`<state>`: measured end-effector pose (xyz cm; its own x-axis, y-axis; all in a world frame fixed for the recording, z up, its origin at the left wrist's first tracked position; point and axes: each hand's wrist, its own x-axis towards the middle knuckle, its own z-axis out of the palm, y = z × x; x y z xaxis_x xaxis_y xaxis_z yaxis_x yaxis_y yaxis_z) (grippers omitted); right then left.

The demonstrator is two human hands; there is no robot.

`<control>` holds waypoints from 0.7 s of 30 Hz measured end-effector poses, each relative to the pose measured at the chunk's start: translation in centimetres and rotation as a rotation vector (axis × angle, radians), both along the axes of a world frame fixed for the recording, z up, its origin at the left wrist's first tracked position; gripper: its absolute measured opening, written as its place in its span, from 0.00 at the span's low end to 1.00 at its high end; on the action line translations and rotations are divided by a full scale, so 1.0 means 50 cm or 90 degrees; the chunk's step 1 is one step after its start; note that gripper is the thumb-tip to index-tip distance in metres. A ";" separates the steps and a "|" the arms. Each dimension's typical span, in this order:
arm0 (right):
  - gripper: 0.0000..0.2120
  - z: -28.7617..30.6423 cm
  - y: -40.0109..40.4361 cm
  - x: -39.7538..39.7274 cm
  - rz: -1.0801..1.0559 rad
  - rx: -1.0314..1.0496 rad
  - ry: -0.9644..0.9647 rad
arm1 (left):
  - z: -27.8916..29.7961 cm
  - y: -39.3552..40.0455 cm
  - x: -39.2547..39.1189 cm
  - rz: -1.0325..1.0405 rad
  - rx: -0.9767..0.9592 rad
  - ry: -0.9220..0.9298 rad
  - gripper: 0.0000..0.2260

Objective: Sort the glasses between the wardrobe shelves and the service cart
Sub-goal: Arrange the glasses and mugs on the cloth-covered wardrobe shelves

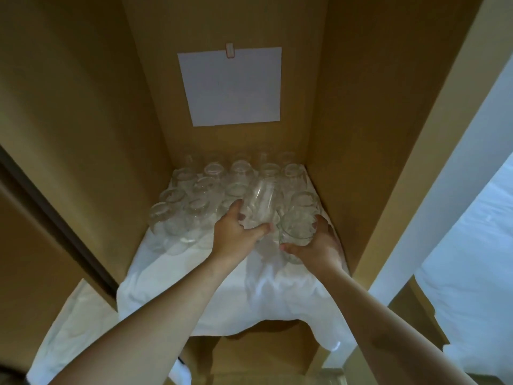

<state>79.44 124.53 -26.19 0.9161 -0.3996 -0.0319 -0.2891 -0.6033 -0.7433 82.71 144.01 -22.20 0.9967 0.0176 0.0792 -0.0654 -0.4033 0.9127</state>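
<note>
Several clear glasses (212, 173) stand upside down in rows at the back of a wardrobe shelf, on a white cloth (249, 287). My left hand (236, 234) grips a tall straight glass (261, 207), tilted over the middle of the rows. My right hand (319, 243) holds a rounder patterned glass (297, 226) from below, near the shelf's right side. Another rounded glass (304, 200) stands just behind it.
Brown wardrobe walls (347, 134) close the shelf in on the left, back and right. A white sheet of paper (230, 84) is clipped to the back wall. The cloth hangs over the shelf's front edge. A white frame (433, 204) rises at the right.
</note>
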 end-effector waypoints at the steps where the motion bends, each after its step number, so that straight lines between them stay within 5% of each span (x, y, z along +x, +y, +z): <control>1: 0.63 -0.001 -0.001 0.001 -0.001 0.001 -0.001 | 0.011 -0.002 -0.001 0.017 -0.001 -0.017 0.44; 6: 0.62 0.000 -0.003 -0.003 0.005 0.011 -0.006 | 0.084 0.011 0.012 0.019 0.064 -0.123 0.37; 17: 0.62 0.003 -0.002 -0.013 0.012 0.040 -0.012 | 0.201 0.032 0.058 -0.132 0.500 -0.191 0.39; 21: 0.61 0.002 -0.004 -0.022 0.016 0.053 -0.023 | 0.213 -0.003 0.047 -0.214 0.616 -0.266 0.31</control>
<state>78.35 124.34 -26.08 0.9268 -0.3744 -0.0312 -0.2474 -0.5457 -0.8006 85.04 143.87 -11.53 0.8310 -0.4995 0.2448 -0.5344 -0.8390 0.1024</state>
